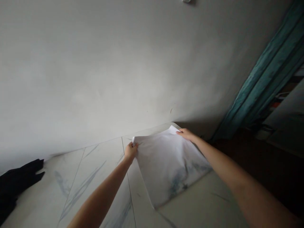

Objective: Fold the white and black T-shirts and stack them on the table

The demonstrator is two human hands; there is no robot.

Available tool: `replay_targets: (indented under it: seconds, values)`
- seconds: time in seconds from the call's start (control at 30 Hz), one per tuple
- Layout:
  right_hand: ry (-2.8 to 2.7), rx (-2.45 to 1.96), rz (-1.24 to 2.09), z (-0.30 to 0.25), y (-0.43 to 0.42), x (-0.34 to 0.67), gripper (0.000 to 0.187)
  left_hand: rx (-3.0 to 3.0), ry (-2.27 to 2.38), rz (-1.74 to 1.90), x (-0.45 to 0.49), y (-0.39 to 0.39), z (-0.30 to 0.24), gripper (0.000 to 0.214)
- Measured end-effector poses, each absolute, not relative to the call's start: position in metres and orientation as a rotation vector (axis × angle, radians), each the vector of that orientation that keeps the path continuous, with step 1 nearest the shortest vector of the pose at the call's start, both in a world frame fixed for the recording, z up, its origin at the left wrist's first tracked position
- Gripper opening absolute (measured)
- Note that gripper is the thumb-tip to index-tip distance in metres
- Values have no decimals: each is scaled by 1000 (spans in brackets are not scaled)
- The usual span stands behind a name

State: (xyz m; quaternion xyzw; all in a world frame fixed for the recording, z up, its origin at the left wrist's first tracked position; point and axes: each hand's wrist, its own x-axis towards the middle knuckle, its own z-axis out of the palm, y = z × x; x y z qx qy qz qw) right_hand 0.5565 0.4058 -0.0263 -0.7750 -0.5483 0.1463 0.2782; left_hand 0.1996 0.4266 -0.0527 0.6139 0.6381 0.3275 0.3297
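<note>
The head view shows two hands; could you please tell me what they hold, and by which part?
The left hand pinches one corner of a white-backed marble-pattern sheet, the right hand another.

Dim, flat light greys the wall (99,72), deep shadow fills the lower right, and the edges bow.

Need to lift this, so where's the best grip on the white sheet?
Likely the far corners of the white sheet, from the near side, where the left hand and right hand pinch: the left corner curls up free, the near corner lies flat on the marble-veined surface.
</note>
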Motion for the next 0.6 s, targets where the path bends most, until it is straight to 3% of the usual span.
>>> replay_targets:
  seconds: [0.33,0.5,0.6]
  values:
    - [-1456,-2189,303,-55,475,586,21,1611,1846,836,232,488,-55,16]
    - [-1403,-2304,249,-61,477,587,27,1571,1964,841,238,493,-51,35]
    - [-1380,-2359,257,-60,466,590,30,1570,1989,850,239,494,-46,35]
